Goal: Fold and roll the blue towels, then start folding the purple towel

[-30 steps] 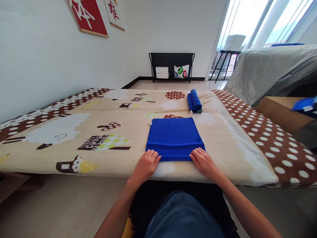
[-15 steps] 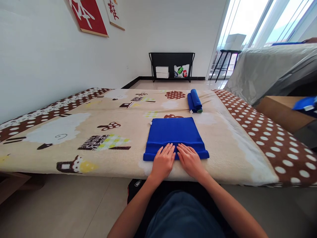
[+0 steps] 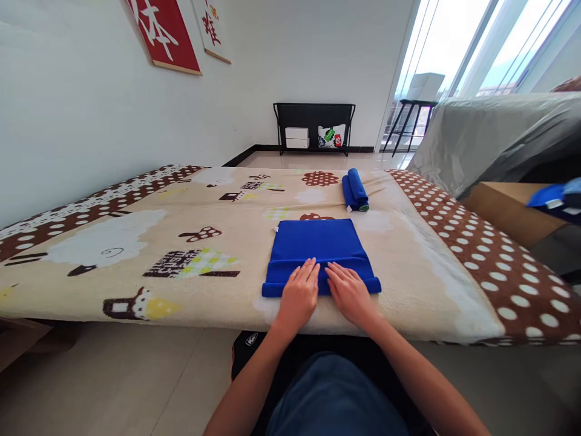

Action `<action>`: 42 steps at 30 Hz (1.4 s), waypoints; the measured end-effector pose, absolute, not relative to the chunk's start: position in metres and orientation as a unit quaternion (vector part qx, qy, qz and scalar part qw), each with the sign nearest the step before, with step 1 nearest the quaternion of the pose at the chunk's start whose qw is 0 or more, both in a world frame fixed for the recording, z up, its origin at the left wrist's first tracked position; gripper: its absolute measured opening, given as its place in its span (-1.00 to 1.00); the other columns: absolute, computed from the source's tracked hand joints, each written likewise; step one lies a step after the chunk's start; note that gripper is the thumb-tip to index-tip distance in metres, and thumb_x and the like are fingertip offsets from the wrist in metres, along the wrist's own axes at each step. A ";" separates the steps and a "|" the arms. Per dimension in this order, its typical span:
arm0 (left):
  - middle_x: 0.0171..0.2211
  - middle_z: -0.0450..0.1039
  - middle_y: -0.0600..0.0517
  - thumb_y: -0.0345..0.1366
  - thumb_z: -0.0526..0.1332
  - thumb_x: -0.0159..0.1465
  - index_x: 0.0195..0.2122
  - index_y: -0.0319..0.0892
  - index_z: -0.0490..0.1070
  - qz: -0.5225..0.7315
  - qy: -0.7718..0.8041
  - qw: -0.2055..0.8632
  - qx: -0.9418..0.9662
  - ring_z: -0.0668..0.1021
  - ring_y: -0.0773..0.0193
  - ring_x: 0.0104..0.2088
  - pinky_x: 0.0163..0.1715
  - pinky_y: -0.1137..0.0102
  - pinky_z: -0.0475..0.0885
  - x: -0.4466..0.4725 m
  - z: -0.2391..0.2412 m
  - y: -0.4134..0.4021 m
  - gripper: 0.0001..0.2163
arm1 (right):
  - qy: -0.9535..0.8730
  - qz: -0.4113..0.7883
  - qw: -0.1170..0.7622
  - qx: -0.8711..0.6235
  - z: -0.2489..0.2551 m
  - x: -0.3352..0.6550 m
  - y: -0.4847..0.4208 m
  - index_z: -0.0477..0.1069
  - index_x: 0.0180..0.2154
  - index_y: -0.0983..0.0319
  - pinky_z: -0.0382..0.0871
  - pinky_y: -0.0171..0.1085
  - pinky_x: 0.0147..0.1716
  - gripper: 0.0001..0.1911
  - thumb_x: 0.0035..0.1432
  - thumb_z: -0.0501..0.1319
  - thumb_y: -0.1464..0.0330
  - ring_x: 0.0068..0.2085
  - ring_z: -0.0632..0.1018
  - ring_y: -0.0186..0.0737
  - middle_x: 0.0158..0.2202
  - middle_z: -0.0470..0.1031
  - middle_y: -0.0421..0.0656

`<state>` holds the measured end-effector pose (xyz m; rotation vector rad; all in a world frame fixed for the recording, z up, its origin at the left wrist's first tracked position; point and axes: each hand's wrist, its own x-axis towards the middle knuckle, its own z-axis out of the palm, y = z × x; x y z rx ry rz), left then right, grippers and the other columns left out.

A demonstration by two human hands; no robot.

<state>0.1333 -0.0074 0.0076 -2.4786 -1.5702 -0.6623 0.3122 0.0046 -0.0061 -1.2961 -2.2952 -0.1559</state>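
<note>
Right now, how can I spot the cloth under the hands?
Find the big patterned blanket. At its near edge, the left hand and right hand rest on the blue cloth. It lies mostly flat, its near end turned over, unlike the rolled blue bundle beyond.

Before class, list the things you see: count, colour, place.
Blanket: one, beige and brown, foreground.
Front cloth: one, blue, partly rolled, on blanket.
Rolled cloth: at least one, blue, farther back.
Wall hangings: two, red and white, upper left.
Rack: one, black, back.
Small boxes: two, white, on rack.
Cushion: one, white printed, on rack.
Window: one, bright, upper right.
Stool: one, black, by window.
Stool box: at least one, white, on stool.
Covered furniture: one, grey, right.
Carton: one, brown, right.
Loose items: count unclear, blue, by carton.
Wooden furniture: one, brown, lower left.
Left hand: one, bare, on front cloth.
Right hand: one, bare, on front cloth.
Clothing: blue and black, bottom centre.
</note>
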 end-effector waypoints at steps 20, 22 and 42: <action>0.13 0.47 -0.06 -0.39 0.09 0.39 0.17 -0.05 0.43 -0.280 -0.477 0.108 -0.826 0.46 0.14 0.17 0.20 0.17 0.34 0.031 -0.001 -0.041 -0.65 | -0.834 -0.106 0.293 -0.455 -0.013 0.429 -0.016 0.31 0.24 0.12 0.30 -0.12 0.11 -0.57 0.38 0.04 0.38 0.17 0.45 -0.14 0.19 0.43 -0.08; 0.15 0.46 -0.04 -0.41 0.07 0.38 0.22 -0.04 0.37 -0.255 -0.463 0.080 -0.845 0.46 0.14 0.17 0.21 0.15 0.34 0.032 -0.003 -0.044 -0.60 | -0.859 -0.082 0.272 -0.427 -0.012 0.430 -0.020 0.29 0.26 0.12 0.31 -0.13 0.07 -0.53 0.36 0.04 0.42 0.12 0.48 -0.15 0.12 0.49 -0.08; -0.31 0.52 -0.02 -0.51 0.05 0.26 -0.32 -0.14 0.43 -0.211 -0.560 0.114 -0.793 0.50 0.10 -0.17 -0.01 0.07 0.22 0.051 0.011 -0.015 -0.80 | -0.843 -0.035 0.236 -0.481 -0.001 0.399 0.011 0.43 -0.33 0.19 0.20 -0.18 -0.09 -0.82 0.18 0.07 0.49 -0.21 0.45 -0.17 -0.35 0.49 -0.16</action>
